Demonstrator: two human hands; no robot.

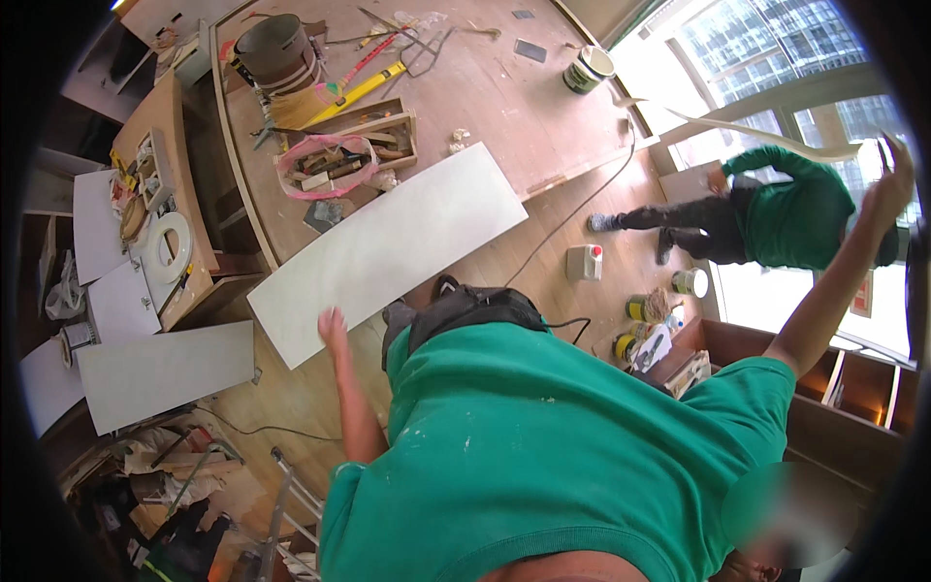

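Note:
A long white board (pixel 388 254) lies at an angle in front of me, its far end by the workbench. My left hand (pixel 333 332) hovers by the board's near edge; its fingers look loosely apart, with nothing in them. My right hand (pixel 887 189) is raised far out to the right. A thin dark sliver shows between its fingers, too small to name. Beside those fingers ends a long pale, curved strip (pixel 766 133), reaching toward the workbench; I cannot tell whether the hand touches it.
The wide workbench (pixel 465 87) bears a bucket (pixel 278 53), a yellow level (pixel 359 94), a wooden toolbox (pixel 400 131) and a pink bag (pixel 325 167). Another person in green (pixel 795 209) stands by the window. A white jug (pixel 584 262), paint tubs and a cable (pixel 572 218) are on the floor.

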